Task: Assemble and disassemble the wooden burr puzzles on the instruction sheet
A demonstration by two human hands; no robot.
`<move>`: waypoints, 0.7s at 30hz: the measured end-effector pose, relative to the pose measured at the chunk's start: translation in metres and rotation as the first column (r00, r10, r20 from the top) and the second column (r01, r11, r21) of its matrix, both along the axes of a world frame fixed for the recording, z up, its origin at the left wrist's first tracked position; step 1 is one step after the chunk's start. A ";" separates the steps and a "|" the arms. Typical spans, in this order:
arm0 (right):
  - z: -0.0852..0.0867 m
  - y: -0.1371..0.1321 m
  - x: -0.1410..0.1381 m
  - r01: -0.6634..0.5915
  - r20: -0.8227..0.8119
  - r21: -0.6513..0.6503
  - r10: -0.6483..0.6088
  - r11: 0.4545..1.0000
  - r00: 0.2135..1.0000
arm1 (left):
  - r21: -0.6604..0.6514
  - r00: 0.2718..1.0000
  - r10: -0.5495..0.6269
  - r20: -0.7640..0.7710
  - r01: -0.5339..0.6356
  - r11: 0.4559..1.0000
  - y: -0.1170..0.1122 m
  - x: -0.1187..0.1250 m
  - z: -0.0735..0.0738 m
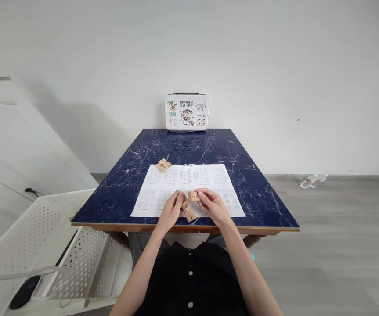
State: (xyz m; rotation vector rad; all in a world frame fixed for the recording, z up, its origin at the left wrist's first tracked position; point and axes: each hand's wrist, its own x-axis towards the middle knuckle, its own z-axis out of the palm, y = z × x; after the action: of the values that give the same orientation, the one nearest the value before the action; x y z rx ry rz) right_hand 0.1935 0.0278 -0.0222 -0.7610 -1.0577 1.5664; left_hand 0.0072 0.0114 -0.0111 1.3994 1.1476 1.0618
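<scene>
Both hands meet over the near part of a white printed sheet [189, 186] on a dark blue marbled table [258, 193]. My left hand [171, 211] pinches a notched wooden piece [188, 212] that slants down toward me. My right hand [214, 205] grips a second wooden piece [193, 196], and the two pieces touch at an angle between my fingers. A small cluster of joined wooden pieces [163, 165] lies by the sheet's far left corner, away from both hands.
A white tin with cartoon travel pictures [186, 112] stands at the table's far edge against the wall. A white perforated basket [54, 250] sits low at my left. A plastic bottle [312, 180] lies on the grey floor at the right.
</scene>
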 end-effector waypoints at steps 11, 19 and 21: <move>0.002 -0.002 -0.001 -0.112 0.021 0.068 0.111 0.991 0.994 | -0.077 0.995 0.024 0.101 -0.016 0.997 0.002 -0.002 -0.005; 0.007 -0.004 0.000 -0.196 0.050 0.041 0.194 0.980 0.980 | -0.054 0.985 0.036 0.171 -0.027 0.998 0.006 -0.004 -0.012; 0.009 -0.005 0.000 -0.193 0.061 0.027 0.191 0.981 0.980 | -0.055 0.987 0.032 0.155 -0.024 0.998 0.006 -0.003 -0.011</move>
State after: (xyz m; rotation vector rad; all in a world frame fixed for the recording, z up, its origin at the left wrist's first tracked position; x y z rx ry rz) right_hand 0.1935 0.0228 -0.0134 -0.7021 -1.2264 1.6943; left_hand 0.0040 0.0170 -0.0226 1.2393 1.0762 1.1326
